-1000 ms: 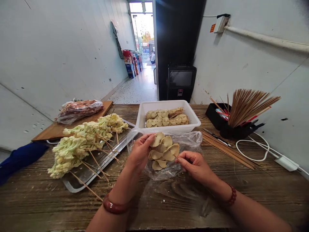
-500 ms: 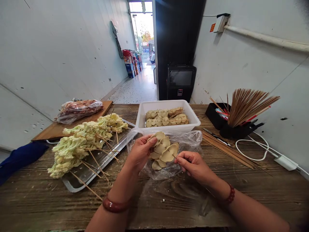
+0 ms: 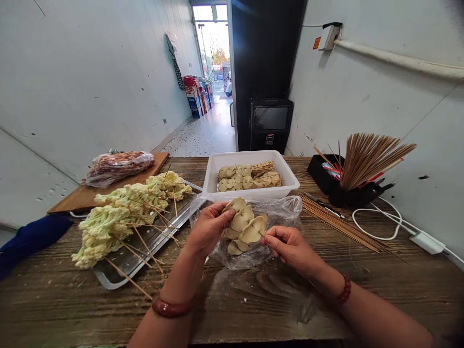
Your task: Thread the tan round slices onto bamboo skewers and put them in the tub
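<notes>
My left hand [image 3: 210, 226] is closed on the upper end of a string of thin, pale beige round slices [image 3: 253, 229], thumb on top. I cannot make out what food they are. My right hand [image 3: 290, 245] pinches the thin skewer [image 3: 261, 234] that sticks out of the lowest slice. Beneath lies an open clear plastic bag [image 3: 246, 261] with more such slices, partly hidden by the ones in hand. Just behind, a white plastic tub [image 3: 250, 195] holds finished-looking skewers of the same slices [image 3: 237, 182].
Skewered cauliflower [image 3: 105, 227] lies on a metal tray [image 3: 108, 282] at left. Behind it, a wooden board [image 3: 72, 198] carries bagged meat-like food [image 3: 118, 166]. At right are loose bamboo skewers [image 3: 340, 224], a black holder [image 3: 348, 198] packed with skewers, and a white cable [image 3: 380, 237].
Both hands hold nearly the same place and grip. The slices near the left thumb have shifted slightly, and the whole view has moved a little.
</notes>
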A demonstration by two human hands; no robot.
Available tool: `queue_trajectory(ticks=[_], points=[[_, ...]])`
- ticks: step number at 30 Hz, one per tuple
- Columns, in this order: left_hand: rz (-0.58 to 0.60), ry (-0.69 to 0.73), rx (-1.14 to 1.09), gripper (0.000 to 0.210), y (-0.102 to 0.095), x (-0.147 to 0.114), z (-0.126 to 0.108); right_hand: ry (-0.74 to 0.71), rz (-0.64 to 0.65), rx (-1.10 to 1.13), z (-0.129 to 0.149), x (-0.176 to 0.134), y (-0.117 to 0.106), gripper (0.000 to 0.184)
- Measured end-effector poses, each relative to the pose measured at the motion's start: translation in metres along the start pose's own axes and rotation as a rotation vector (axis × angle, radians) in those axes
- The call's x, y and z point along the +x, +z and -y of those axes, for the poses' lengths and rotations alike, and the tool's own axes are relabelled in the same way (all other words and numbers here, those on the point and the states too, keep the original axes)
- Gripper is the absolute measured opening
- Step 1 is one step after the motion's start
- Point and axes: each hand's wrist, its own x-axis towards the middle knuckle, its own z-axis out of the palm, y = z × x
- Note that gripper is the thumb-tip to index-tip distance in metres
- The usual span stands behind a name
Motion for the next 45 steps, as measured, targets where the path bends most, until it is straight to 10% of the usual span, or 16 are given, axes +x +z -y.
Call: queue_trajectory(ticks=[27,45], points=[[-0.127,0.027,-0.190,0.035,0.008,0.004,0.005,-0.205,-0.073,-0.311,-0.003,0.001,0.003,0.028],[0.000,-0.027,-0.290,0.049,0.011,0.004,0.011,-0.176,-0.152,-0.196,0.000,0.001,0.006,0.036]])
